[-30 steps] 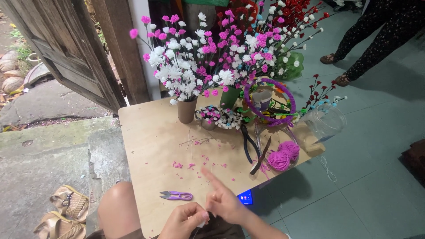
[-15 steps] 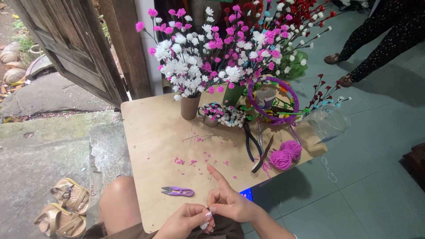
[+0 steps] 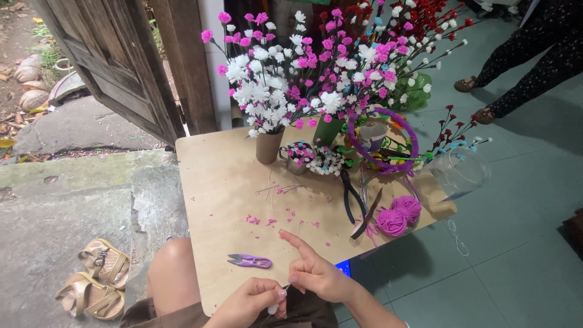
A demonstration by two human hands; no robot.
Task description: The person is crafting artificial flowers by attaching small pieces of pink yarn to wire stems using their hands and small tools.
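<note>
Low over the near edge of the desk (image 3: 218, 182), just right of the purple snips (image 3: 250, 261): left hand (image 3: 249, 302) pinched shut on a small white bead (image 3: 272, 309) – or bud, too small to tell – with a thin wire (image 3: 284, 287) running up from it toward the right hand (image 3: 316, 273). Right hand loosely curled, thumb and middle fingers nipping the wire's other end, index finger raised and pointing away. Probably light as nothing and slippery, the wire springy and easily kinked – best taken at the fingertips, close to the bead, never squeezed hard. Beyond the snips, pink crumbs (image 3: 267, 220) scattered mid-desk; further back, a cardboard tube (image 3: 268, 147) of pink and white blossom sprays. Right of the snips: black pliers (image 3: 348, 195) and two balls of magenta yarn (image 3: 398, 216).
</note>
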